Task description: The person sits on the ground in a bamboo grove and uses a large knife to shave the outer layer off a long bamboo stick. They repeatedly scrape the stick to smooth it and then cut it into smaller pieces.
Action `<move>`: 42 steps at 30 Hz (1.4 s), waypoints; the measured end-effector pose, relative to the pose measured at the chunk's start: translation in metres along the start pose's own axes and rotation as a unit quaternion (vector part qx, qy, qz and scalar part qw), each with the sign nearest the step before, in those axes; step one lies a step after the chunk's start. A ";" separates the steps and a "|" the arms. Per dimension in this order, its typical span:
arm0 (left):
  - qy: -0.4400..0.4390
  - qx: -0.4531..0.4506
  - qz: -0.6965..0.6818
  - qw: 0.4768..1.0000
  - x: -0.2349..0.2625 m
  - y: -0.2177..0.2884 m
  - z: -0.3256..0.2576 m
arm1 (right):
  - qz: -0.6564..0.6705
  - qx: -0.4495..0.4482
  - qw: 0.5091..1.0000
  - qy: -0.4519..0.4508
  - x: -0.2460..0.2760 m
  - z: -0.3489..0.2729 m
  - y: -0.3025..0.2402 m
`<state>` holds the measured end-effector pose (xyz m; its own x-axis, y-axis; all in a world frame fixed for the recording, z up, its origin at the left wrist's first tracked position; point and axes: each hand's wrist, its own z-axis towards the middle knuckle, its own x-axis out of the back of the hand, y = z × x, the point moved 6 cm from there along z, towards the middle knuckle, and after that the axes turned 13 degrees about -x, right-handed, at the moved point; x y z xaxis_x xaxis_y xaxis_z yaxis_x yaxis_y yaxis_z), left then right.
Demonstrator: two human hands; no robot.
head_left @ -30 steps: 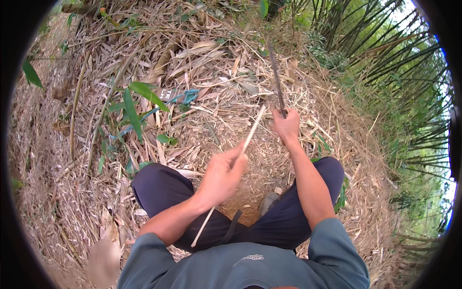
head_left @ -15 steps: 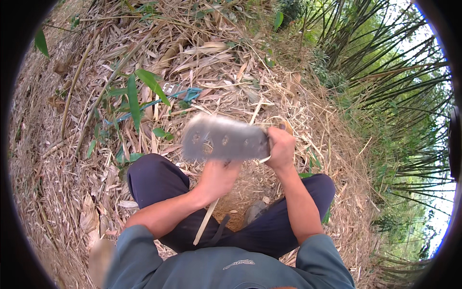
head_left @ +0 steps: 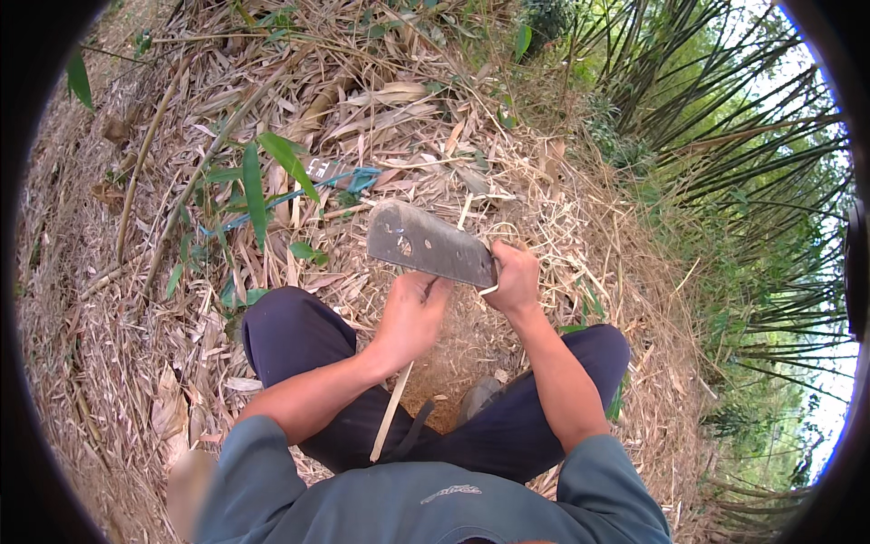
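My right hand [head_left: 515, 279] is closed round the handle end of a broad machete [head_left: 433, 247], a grey blade with several holes. The blade reaches left from that hand, slanting a little toward the far side. Below the blade, my left hand [head_left: 412, 319] is closed on a thin pale bamboo strip [head_left: 391, 412]. One end of the strip slopes down toward my lap; a pale length shows beyond the blade's far edge. The blade covers the part between and my left fingertips. A thin curl sits beside my right hand.
Dry bamboo leaves [head_left: 390, 95] cover the ground. Pale shavings [head_left: 562, 231] lie beyond my right hand. A blue cord [head_left: 362, 179] and green leaves [head_left: 252, 192] are at the far left. Bamboo stems [head_left: 725, 172] crowd the right side. My bent knees [head_left: 294, 331] flank the work.
The blade has swung to a steeper slant, its free end moving away from me and slightly right. My right hand has shifted slightly left. The left hand still grips the strip.
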<state>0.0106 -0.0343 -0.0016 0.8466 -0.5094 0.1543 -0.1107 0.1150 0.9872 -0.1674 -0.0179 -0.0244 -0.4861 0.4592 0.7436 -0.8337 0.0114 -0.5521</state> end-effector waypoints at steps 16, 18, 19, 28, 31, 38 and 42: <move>-0.049 0.006 -0.040 0.998 -0.014 -0.005 0.000 | 0.021 -0.143 0.989 -0.018 -0.006 0.007 0.048; -0.049 0.007 -0.038 0.998 -0.015 -0.002 -0.002 | 0.033 -0.139 0.990 -0.004 0.001 0.010 0.044; -0.042 0.020 -0.037 0.998 -0.015 -0.001 -0.009 | 0.025 -0.093 0.995 -0.004 0.004 0.007 0.030; -0.054 0.088 -0.146 0.984 -0.015 -0.011 -0.008 | 0.095 -0.109 0.989 -0.037 -0.011 0.004 0.016; -0.034 0.125 -0.127 0.983 -0.009 -0.024 -0.012 | 0.045 -0.015 0.998 -0.051 -0.010 -0.002 -0.007; -0.035 -0.088 -0.084 0.992 0.010 -0.032 -0.007 | 0.073 -0.059 0.994 -0.065 -0.026 -0.007 0.001; -0.025 0.144 -0.208 0.967 0.001 -0.033 -0.015 | 0.012 -0.068 0.995 -0.071 -0.025 -0.004 0.012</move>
<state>0.0223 -0.0260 -0.0347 0.8237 -0.5016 -0.2642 0.0873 -0.3482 0.9333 -0.1643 -0.0261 -0.0510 -0.5459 0.3317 0.7694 -0.7829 0.1252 -0.6095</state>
